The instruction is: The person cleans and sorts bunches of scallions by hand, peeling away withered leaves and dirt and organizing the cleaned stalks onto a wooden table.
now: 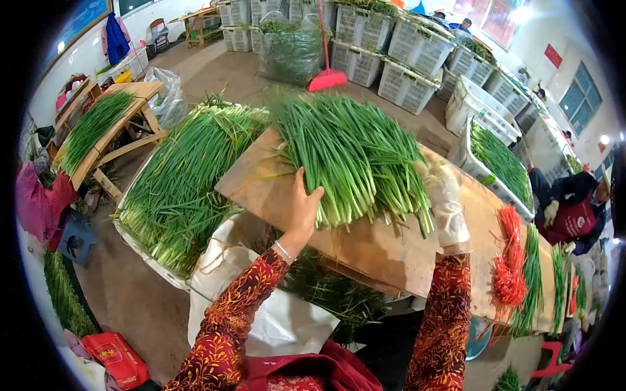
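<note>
Left hand (304,205): bare, open, thumb spread, at left edge of greens
Right hand (446,199): gloved, against right edge of greens; can't tell if fingers are closed
Greens (345,156): loose pile between both hands, pale ends nearest
Board (251,176): beneath pile and hands
Ties (510,267): red, on board, right of right hand
Crate (149,264): left of left hand, heaped with greens
</note>
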A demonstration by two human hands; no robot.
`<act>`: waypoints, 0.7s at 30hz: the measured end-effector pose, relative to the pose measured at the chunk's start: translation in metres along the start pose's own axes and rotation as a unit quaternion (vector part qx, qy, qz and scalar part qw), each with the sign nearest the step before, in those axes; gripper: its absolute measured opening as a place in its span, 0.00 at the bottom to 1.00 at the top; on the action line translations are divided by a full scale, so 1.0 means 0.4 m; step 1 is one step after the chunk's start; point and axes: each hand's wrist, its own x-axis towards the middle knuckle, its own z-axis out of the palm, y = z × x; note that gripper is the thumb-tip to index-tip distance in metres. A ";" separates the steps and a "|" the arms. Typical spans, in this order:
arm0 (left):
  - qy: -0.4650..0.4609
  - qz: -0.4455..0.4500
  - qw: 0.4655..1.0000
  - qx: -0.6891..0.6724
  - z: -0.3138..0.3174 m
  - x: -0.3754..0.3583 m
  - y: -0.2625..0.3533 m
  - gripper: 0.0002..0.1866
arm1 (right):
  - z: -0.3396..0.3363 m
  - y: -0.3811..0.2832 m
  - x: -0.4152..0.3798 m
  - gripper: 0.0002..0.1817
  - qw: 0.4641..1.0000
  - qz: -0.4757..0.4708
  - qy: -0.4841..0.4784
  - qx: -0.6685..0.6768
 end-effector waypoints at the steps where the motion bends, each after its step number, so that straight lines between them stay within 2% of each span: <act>1: 0.004 -0.006 0.999 -0.034 0.006 0.011 0.003 0.34 | 0.022 -0.013 -0.008 0.19 0.988 -0.114 0.030 -0.102; 3: 0.011 -0.006 1.000 -0.026 0.007 0.031 -0.017 0.34 | 0.061 -0.086 -0.041 0.21 0.984 0.014 -0.110 -0.141; 5: 0.012 -0.009 1.000 -0.002 0.013 0.027 -0.002 0.34 | 0.149 -0.104 -0.087 0.22 0.969 0.056 -0.177 -0.164; 6: 0.010 0.015 1.000 0.013 0.008 0.035 -0.012 0.33 | 0.224 -0.052 -0.125 0.24 0.958 -0.089 -0.043 -0.269; 7: 0.012 0.013 1.000 0.015 0.008 0.042 -0.007 0.33 | 0.214 -0.087 -0.141 0.22 0.923 -0.156 -0.008 -0.352; 9: 0.038 0.048 0.989 0.137 0.010 0.054 -0.001 0.32 | 0.217 -0.101 -0.146 0.25 0.934 -0.124 -0.044 -0.331; 10: 0.029 0.048 0.986 0.155 0.004 0.060 -0.002 0.31 | 0.205 -0.102 -0.146 0.25 0.934 -0.119 -0.047 -0.332; 11: 0.023 0.048 0.987 0.152 -0.004 0.066 -0.009 0.31 | 0.180 -0.099 -0.134 0.26 0.951 -0.118 -0.062 -0.279; 12: 0.009 0.039 0.994 0.103 -0.016 0.077 -0.018 0.31 | 0.149 -0.092 -0.119 0.26 0.964 -0.117 -0.075 -0.227; 13: -0.004 0.030 0.998 0.055 -0.017 0.076 0.007 0.30 | 0.114 -0.080 -0.103 0.27 0.986 -0.065 -0.097 -0.116; 14: -0.028 -0.003 0.999 -0.018 -0.023 0.060 0.034 0.30 | 0.078 -0.067 -0.087 0.27 0.997 -0.032 -0.072 -0.023; 15: -0.018 0.005 1.000 0.015 -0.040 0.073 0.014 0.33 | 0.047 -0.046 -0.069 0.28 0.996 0.000 -0.048 0.071; 17: 0.020 -0.020 0.997 0.065 -0.038 0.062 0.066 0.36 | 0.025 0.044 -0.022 0.31 0.995 0.040 0.007 0.091; 18: 0.026 -0.020 0.997 0.066 -0.043 0.071 0.057 0.36 | 0.024 0.097 0.001 0.31 0.995 0.036 0.003 0.094; 20: 0.018 0.001 0.998 0.068 -0.051 0.112 0.021 0.39 | 0.036 0.170 0.044 0.36 0.992 0.072 0.067 -0.084; 21: -0.003 0.008 0.999 0.051 -0.047 0.126 0.024 0.39 | 0.045 0.166 0.055 0.36 0.992 0.067 0.067 -0.081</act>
